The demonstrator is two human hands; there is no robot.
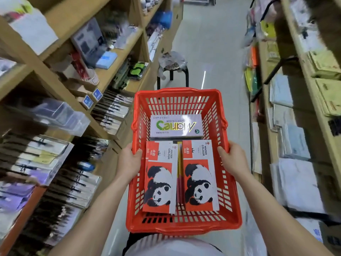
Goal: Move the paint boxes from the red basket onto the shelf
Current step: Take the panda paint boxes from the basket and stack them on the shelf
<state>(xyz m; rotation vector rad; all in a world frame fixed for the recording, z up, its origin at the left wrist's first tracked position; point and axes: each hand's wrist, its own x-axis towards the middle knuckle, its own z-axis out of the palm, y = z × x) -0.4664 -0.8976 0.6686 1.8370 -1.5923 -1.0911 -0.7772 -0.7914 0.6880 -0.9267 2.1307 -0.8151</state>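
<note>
I carry a red plastic basket [177, 97] in front of me in a shop aisle. My left hand [129, 161] grips its left rim and my right hand [233, 160] grips its right rim. Inside lie two red-and-white watercolour boxes with a panda picture, the left panda box [160, 178] and the right panda box [200, 176], side by side. Beyond them lies a pale lilac watercolour box [176, 126] with green and yellow lettering. More boxes show as edges beneath, between the panda boxes.
Wooden shelves [118, 54] packed with brushes and art supplies run along the left. Shelves [295, 58] with paper pads run along the right. A black stool [172, 68] with a plastic-covered seat stands in the aisle just beyond the basket.
</note>
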